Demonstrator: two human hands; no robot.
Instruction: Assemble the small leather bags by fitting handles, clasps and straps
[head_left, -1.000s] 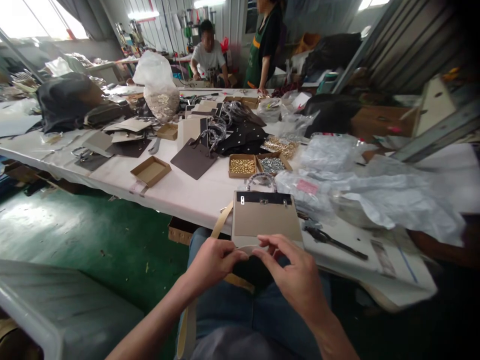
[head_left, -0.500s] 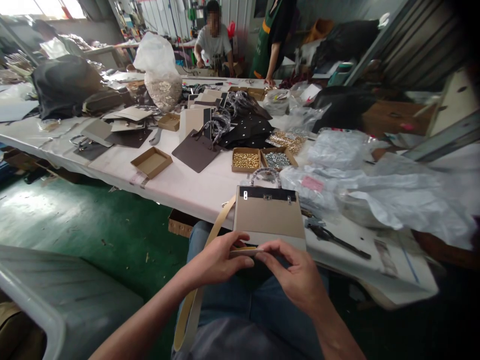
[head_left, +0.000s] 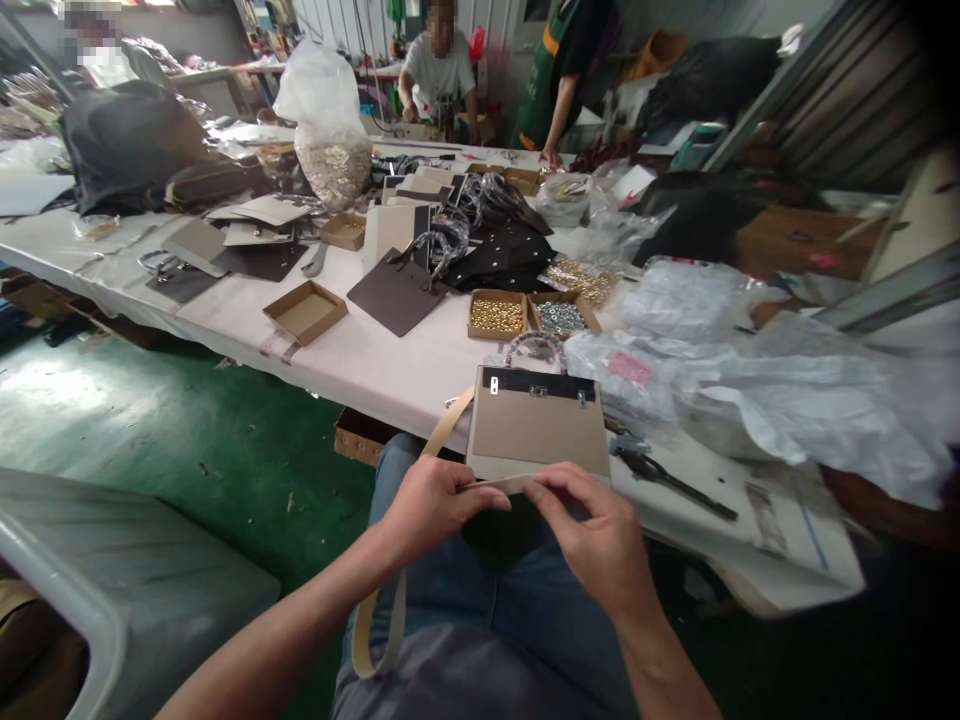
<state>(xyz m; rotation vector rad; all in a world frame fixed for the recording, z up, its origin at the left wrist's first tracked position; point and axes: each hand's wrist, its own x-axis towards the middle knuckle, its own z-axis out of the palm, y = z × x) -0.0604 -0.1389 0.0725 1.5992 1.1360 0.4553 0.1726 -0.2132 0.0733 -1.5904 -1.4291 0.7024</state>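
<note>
A long beige strap (head_left: 450, 425) runs from beside the bag panel and hangs in a loop over my lap. My left hand (head_left: 442, 505) pinches part of it between thumb and fingers. The strap's end is pinched in my right hand (head_left: 581, 515), and a short stretch spans the gap between both hands. Just beyond them, a taupe bag panel (head_left: 540, 425) with a black top band, metal fittings and a wrapped handle (head_left: 536, 345) lies at the table's edge.
Boxes of gold studs (head_left: 497, 316) and silver pieces (head_left: 559, 318) sit behind the panel. A black tool (head_left: 675, 485) lies at right, near plastic bags (head_left: 810, 390). An open box (head_left: 305, 312) is at left. A grey bin (head_left: 135, 590) stands lower left. People are across the table.
Both hands have risen slightly, and the strap between them is now stretched straighter. The loop over my lap has shortened. The view has shifted a little.
</note>
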